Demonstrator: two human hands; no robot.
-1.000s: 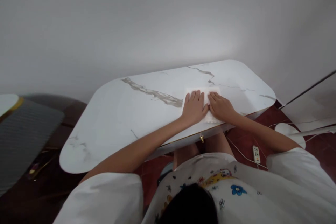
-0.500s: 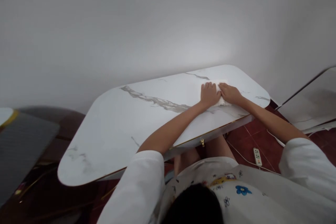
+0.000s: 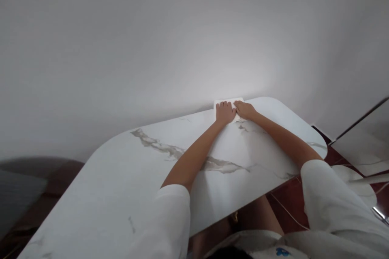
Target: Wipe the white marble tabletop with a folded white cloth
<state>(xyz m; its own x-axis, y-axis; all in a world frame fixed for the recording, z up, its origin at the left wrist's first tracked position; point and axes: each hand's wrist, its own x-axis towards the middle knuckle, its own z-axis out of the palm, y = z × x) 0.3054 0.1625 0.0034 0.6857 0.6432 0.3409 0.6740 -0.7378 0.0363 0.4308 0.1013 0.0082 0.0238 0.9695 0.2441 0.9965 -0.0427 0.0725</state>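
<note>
A white cloth (image 3: pixel 228 100) lies at the far edge of the white marbled tabletop (image 3: pixel 121 178), close against the wall. My left hand (image 3: pixel 225 112) presses flat on it, its fingers spread and pointing at the wall. Beside it, my right hand (image 3: pixel 244 110) rests on the cloth's right part, with its fingers near my left thumb. Whether the right fingers grip the cloth or only lie on it is hard to see. Both arms reach across the tabletop.
The grey-white wall (image 3: pixel 152 40) rises right behind the tabletop. At the right are a white panel with a dark edge, a cable (image 3: pixel 288 211) and the red floor (image 3: pixel 287 200). A dark object stands at the lower left.
Both hands and the cloth have moved away from me, from the middle of the tabletop's right part to its far edge. The view has come closer to the tabletop.
</note>
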